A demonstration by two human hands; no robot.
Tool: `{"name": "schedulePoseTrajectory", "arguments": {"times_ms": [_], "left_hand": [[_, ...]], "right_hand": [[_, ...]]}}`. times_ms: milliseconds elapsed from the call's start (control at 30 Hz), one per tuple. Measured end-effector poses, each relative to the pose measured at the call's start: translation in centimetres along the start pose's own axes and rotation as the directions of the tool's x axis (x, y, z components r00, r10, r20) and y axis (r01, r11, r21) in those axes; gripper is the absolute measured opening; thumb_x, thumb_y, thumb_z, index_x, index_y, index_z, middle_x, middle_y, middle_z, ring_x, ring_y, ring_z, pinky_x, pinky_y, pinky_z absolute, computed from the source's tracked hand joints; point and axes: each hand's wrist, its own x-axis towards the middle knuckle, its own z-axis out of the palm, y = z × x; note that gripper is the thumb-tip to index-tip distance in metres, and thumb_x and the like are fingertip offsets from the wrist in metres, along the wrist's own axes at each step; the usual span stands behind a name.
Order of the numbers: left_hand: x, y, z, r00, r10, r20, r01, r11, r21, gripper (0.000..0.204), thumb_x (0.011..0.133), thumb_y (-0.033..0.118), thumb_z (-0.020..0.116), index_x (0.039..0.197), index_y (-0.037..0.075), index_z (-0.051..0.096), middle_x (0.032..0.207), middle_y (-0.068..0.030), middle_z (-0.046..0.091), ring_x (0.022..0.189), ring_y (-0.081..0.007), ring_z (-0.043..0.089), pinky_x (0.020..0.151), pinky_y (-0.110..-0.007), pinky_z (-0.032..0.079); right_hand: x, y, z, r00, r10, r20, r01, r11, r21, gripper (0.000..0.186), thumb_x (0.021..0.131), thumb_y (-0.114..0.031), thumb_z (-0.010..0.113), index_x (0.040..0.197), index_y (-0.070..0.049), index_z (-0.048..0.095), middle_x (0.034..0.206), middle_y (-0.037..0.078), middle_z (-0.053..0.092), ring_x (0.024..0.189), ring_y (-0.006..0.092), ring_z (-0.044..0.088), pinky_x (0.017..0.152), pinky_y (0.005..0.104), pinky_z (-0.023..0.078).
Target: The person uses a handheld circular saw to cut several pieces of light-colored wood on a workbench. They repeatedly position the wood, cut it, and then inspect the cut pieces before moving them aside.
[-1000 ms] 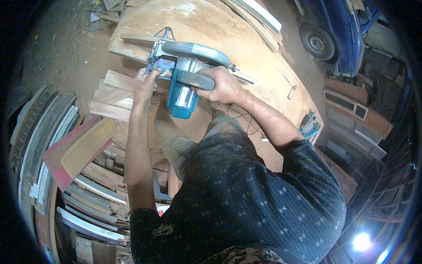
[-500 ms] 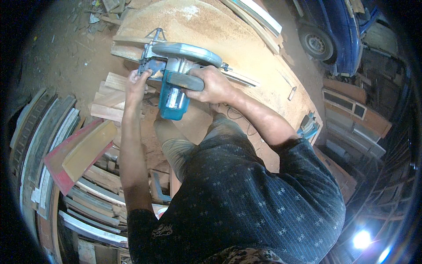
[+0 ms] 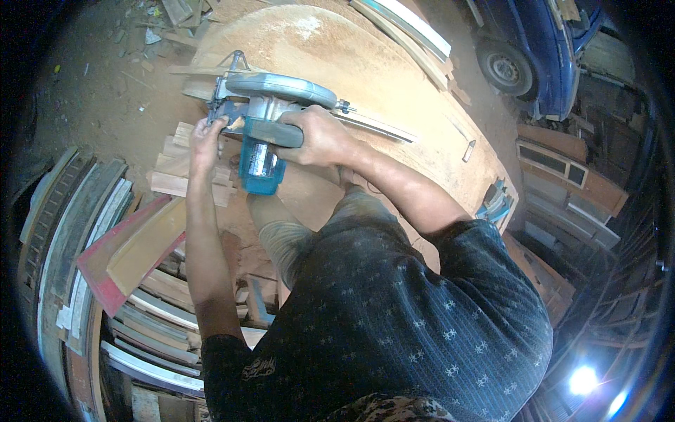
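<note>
My right hand is wrapped round the dark rear handle of a teal and silver circular saw. The saw's teal motor housing faces my body, and its round metal guard is on the far side. At the front of the saw, my left hand pinches the edge of its base plate with thumb and fingers. A long wooden strip runs out behind the saw to the right, and a board end pokes out on the left. The blade is hidden by the guard.
The sawdust-covered worktop lies beneath the saw. Short wood blocks are stacked left of my legs. Long boards and a red and tan panel fill the lower left. A blue vehicle stands at the far right.
The saw has shifted left, and both hands have travelled left with it. More of the wooden strip shows behind the saw on the right.
</note>
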Motion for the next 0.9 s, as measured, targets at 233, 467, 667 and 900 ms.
{"name": "schedulePoseTrajectory", "arguments": {"times_ms": [233, 467, 667, 900], "left_hand": [[1.9, 0.4, -3.4, 1.0, 0.008, -0.02, -0.007, 0.997, 0.071, 0.035, 0.089, 0.034, 0.074, 0.109, 0.007, 0.066, 0.074, 0.0051, 0.057, 0.056, -0.0047, 0.046, 0.049, -0.023, 0.035], [0.4, 1.9, -2.9, 0.99, 0.113, -0.089, -0.09, 0.97, 0.227, 0.032, 0.09, 0.031, 0.073, 0.107, 0.005, 0.067, 0.079, -0.0005, 0.063, 0.062, -0.0072, 0.055, 0.053, -0.027, 0.044], [-15.9, 9.8, 12.9, 0.962, 0.237, -0.131, -0.202, 0.95, 0.239, 0.031, 0.093, 0.023, 0.073, 0.114, 0.002, 0.065, 0.101, -0.0102, 0.072, 0.093, -0.0195, 0.067, 0.083, -0.038, 0.054], [-17.5, 3.1, 31.5, 0.772, 0.432, 0.467, -0.634, 0.468, 0.615, 0.056, 0.096, 0.043, 0.063, 0.135, 0.003, 0.059, 0.126, -0.0177, 0.066, 0.124, -0.0324, 0.058, 0.112, -0.048, 0.039]], "right_hand": [[2.8, -1.1, 1.3, 0.999, 0.01, 0.032, -0.009, 1.0, -0.024, 0.036, 0.074, -0.032, 0.081, 0.087, 0.001, 0.072, 0.076, 0.024, 0.068, 0.072, 0.0409, 0.069, 0.069, 0.0453, 0.054], [-0.4, 1.5, 1.1, 0.998, -0.027, -0.051, 0.032, 0.995, 0.096, 0.041, 0.076, -0.039, 0.08, 0.098, -0.005, 0.074, 0.087, 0.023, 0.072, 0.08, 0.0425, 0.07, 0.077, 0.0483, 0.057], [-15.8, -0.9, -11.0, 0.972, 0.044, -0.231, -0.026, 0.996, 0.081, 0.043, 0.078, -0.035, 0.083, 0.109, -0.005, 0.075, 0.099, 0.016, 0.076, 0.09, 0.0313, 0.074, 0.082, 0.0416, 0.057], [-36.6, 5.0, -26.8, 0.759, 0.52, -0.392, -0.501, 0.851, 0.159, 0.059, 0.089, -0.038, 0.074, 0.129, 0.004, 0.065, 0.113, 0.016, 0.071, 0.104, 0.0249, 0.066, 0.093, 0.0365, 0.051]]}}
